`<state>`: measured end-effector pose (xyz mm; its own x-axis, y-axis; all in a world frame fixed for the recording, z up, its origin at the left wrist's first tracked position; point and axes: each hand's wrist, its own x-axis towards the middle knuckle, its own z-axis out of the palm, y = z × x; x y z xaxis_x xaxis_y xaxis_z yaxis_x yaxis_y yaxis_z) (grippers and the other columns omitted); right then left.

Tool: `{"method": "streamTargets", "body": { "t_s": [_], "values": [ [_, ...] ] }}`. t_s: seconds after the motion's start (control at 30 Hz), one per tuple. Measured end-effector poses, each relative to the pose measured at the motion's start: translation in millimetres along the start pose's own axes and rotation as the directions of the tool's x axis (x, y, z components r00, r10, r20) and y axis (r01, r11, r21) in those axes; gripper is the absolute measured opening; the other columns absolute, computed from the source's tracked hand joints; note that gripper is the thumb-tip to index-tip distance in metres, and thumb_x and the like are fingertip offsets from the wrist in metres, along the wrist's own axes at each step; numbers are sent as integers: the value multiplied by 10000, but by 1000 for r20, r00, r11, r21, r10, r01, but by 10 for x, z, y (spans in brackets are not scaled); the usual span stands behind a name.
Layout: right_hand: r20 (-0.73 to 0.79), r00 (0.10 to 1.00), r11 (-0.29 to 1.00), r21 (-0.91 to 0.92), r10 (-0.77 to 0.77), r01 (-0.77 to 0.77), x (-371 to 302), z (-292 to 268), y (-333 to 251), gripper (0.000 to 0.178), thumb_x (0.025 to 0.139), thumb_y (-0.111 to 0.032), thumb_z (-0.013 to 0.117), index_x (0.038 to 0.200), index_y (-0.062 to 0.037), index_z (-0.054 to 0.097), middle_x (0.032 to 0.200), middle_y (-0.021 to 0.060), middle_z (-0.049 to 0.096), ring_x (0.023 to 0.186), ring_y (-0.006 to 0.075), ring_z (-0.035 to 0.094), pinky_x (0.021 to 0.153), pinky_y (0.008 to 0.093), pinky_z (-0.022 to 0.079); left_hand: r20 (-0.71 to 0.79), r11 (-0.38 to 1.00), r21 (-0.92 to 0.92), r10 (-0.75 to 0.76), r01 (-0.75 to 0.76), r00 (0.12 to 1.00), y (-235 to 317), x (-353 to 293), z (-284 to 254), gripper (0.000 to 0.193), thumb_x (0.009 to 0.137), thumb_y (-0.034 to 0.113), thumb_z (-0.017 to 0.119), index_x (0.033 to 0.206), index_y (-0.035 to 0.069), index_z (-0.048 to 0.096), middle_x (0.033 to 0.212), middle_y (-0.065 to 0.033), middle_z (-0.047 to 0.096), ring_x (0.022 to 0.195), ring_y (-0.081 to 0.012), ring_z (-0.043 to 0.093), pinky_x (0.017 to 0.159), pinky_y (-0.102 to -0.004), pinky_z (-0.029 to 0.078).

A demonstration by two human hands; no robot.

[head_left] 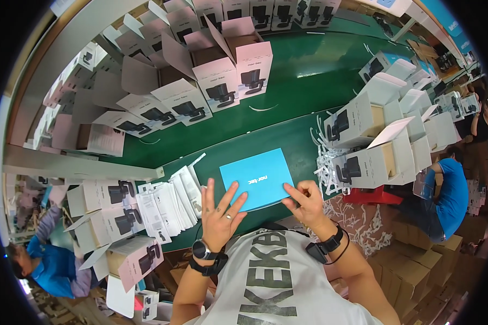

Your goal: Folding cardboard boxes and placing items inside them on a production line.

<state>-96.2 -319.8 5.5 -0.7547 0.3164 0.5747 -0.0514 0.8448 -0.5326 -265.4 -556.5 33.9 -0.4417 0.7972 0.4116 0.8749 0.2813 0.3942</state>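
A flat blue box (257, 176) with white lettering lies on the green table right in front of me. My left hand (219, 216) has its fingers spread, the fingertips reaching over the box's near left edge. At the near right corner, my right hand (307, 205) pinches the box's edge between thumb and forefinger, its other fingers curled. Left of the box, a fanned stack of white printed leaflets (171, 203) lies beside my left hand. To the right, a tangle of white paper strips (325, 168) sits on the table.
Open white cartons picturing a black device (218, 81) line the back left. More open cartons (358, 168) stand at right and some (111, 219) at left. A red stool (371, 195) and brown cardboard boxes (417, 265) are lower right. Two people in blue shirts sit at either side.
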Motion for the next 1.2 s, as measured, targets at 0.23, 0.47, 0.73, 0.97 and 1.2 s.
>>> {"method": "streamTargets", "body": {
  "t_s": [0.23, 0.47, 0.73, 0.97, 1.2],
  "values": [
    [82, 995, 996, -65, -47, 53, 159, -61, -110, 465, 790, -127, 865, 1242, -114, 758, 1147, 104, 679, 627, 186, 524, 557, 302, 447, 154, 1000, -9, 12, -11, 988, 128, 164, -153, 629, 920, 327, 736, 1495, 133, 568, 1651, -116, 414, 1519, -439, 345, 1216, -627, 292],
    [58, 993, 994, -20, -106, 108, -89, 210, -128, 428, 754, -88, 857, 1174, -107, 774, 1299, 101, 733, 676, 208, 687, 574, 313, 508, 214, 960, 237, 96, -147, 972, 271, 149, 472, 752, 883, 441, 758, 1526, 124, 532, 1660, -180, 360, 1511, -463, 336, 1206, -632, 290],
    [61, 996, 990, 130, -69, 61, 113, 132, -111, 288, 823, -1, 756, 1090, -96, 801, 1213, 94, 765, 720, 200, 724, 596, 306, 539, 209, 994, -14, 111, -111, 972, -113, 651, -28, 855, 765, 587, 815, 1499, 216, 578, 1507, -302, 441, 1385, -501, 424, 1175, -616, 308],
    [-23, 895, 865, 271, 446, -423, -263, -432, 110, 155, 984, -75, 692, 1101, -9, 768, 1115, 102, 782, 768, 107, 701, 643, 260, 527, 75, 996, -25, 85, -83, 994, -183, 1693, 204, 834, 721, 585, 846, 1434, 199, 649, 1463, -398, 449, 1309, -527, 463, 1144, -605, 327],
    [79, 387, 322, 419, 919, -849, -1633, -919, 367, 171, 1024, -183, 684, 1069, -33, 752, 809, -2, 701, 690, 63, 577, 613, 235, 464, -21, 986, 78, 151, -149, 988, 877, 4414, 1646, 824, 801, 697, 693, 1434, 172, 648, 1459, -411, 482, 1383, -563, 431, 1208, -620, 262]
  ]
}}
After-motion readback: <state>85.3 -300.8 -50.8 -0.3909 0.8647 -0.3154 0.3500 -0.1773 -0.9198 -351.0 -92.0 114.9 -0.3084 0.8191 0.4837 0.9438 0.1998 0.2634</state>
